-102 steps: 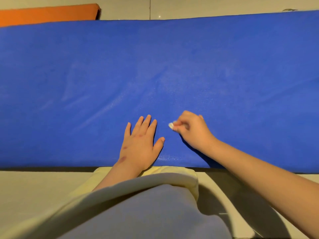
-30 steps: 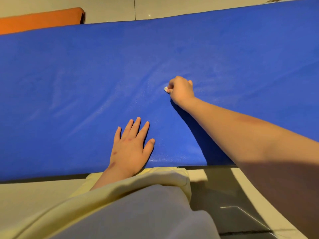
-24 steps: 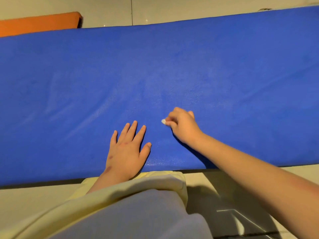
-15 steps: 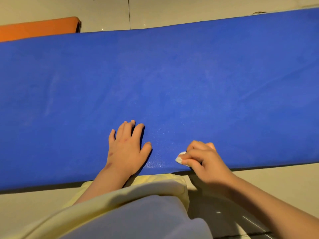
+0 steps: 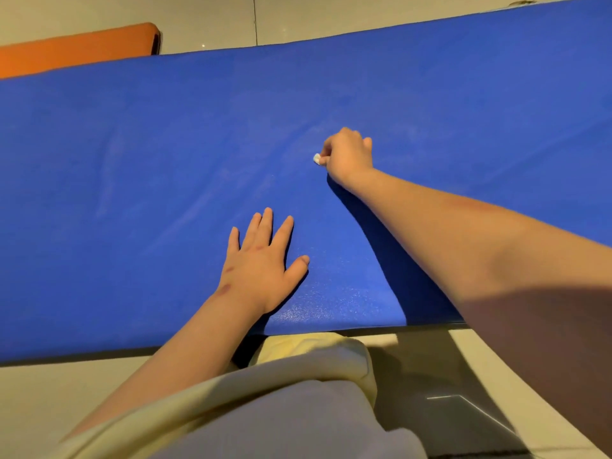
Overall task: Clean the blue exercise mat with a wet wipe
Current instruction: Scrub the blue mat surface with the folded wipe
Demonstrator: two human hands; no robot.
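The long blue foam exercise mat [image 5: 165, 193] lies flat across the pale tiled floor [image 5: 43, 392]. The left hand [image 5: 261, 266] rests on it near its front edge, fingers spread flat. The right hand [image 5: 347, 155], reached farther out, pinches a small white crumpled wet wipe [image 5: 316, 158] against the mat's middle. An orange mat [image 5: 76, 49] lies beyond.

Floor [image 5: 82, 385] pale, glossy, cream-grey tile. Dark grout line [image 5: 255, 19] running away at top centre. Orange pad [image 5: 76, 49] lying flat on floor upper left, rounded corner, dark end face. Warm yellowish light. Broad dark shadow [image 5: 430, 369] over floor lower right, thin bright reflection [image 5: 443, 397] inside it. Small dark speck [image 5: 521, 2] top right, too small to identify.
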